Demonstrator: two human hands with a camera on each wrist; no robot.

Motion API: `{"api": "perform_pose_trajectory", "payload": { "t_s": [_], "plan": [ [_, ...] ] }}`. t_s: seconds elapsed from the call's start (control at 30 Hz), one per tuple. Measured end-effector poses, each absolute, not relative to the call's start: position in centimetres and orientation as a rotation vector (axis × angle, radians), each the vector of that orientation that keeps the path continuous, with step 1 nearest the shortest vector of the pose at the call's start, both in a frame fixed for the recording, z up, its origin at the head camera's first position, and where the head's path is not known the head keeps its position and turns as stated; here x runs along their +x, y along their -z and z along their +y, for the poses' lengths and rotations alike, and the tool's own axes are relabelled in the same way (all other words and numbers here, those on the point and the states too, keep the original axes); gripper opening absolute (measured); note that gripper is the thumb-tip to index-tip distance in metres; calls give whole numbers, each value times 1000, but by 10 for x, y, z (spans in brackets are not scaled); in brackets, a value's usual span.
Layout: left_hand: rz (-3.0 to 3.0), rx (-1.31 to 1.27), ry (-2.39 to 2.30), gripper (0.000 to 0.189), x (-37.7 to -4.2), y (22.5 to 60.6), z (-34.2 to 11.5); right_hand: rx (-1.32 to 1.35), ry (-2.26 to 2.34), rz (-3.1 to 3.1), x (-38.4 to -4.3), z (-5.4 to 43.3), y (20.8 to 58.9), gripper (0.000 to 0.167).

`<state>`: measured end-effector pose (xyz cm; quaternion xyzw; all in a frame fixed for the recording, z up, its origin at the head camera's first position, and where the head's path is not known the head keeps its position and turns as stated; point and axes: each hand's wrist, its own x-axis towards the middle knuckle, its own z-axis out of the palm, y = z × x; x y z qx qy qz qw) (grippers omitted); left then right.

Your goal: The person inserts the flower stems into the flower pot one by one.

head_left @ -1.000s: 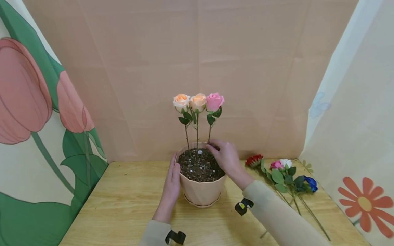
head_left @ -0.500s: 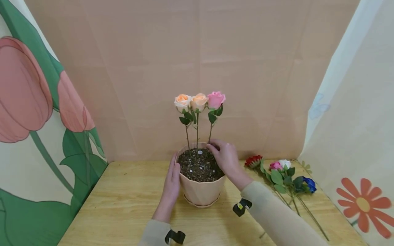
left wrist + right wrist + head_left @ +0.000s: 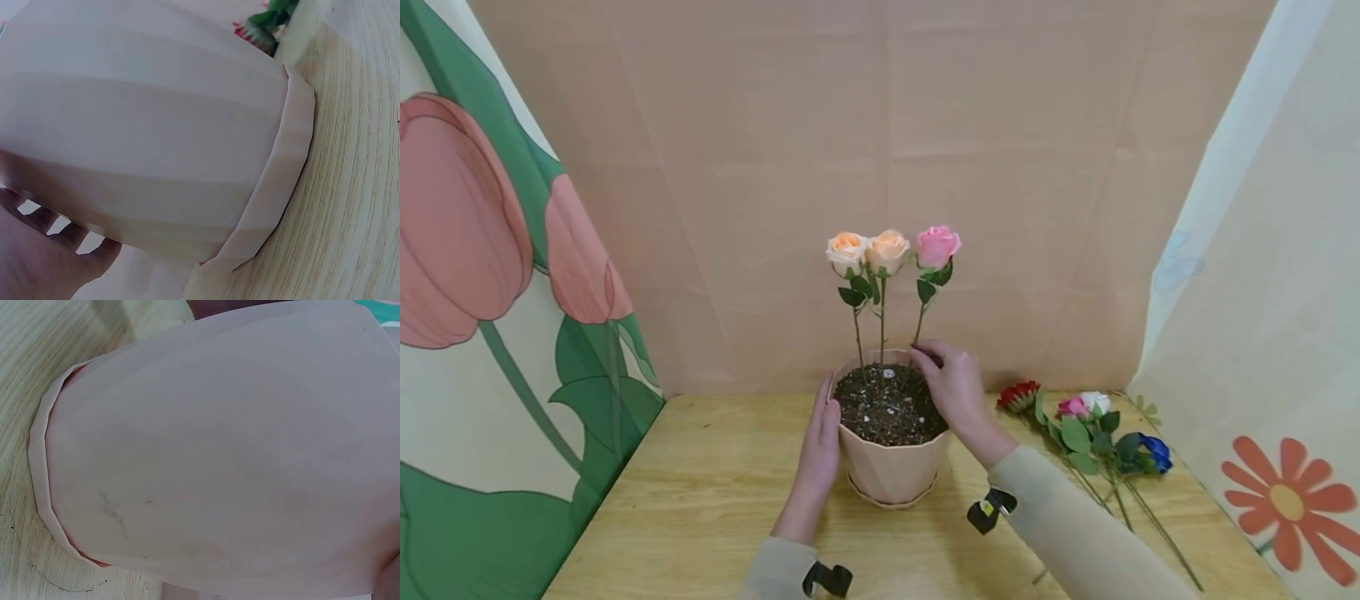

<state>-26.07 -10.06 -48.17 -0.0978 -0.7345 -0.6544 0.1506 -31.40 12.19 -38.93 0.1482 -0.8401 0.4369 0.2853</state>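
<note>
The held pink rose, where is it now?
In the head view, the pink rose rises from the flowerpot, right of both peach roses, pinched by the right hand.

Bench (image 3: 700,467): pale yellow, streaked with wood grain. Pot (image 3: 891,471): plain pale pink. Soil (image 3: 891,417): dark brown, flecked white. Paired roses (image 3: 888,252): peach. Third rose (image 3: 937,247): pink. Towards the bench's right rear corner: red flower (image 3: 1019,397), pink flower (image 3: 1073,407), white flower (image 3: 1096,402), blue flower (image 3: 1156,452). Backdrop (image 3: 775,125): dusty pink. Left panel (image 3: 422,400): pink tulip print, green leaves. Right panel (image 3: 1285,292): orange-red bloom, yellow centre.
</note>
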Motion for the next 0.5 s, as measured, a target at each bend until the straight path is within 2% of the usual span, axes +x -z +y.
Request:
{"api": "perform_pose_trajectory", "payload": {
  "t_s": [0.5],
  "plan": [
    [-2115, -269, 1877, 57, -259, 480, -100, 379, -1131, -2248, -317, 123, 382, 19]
  ]
}}
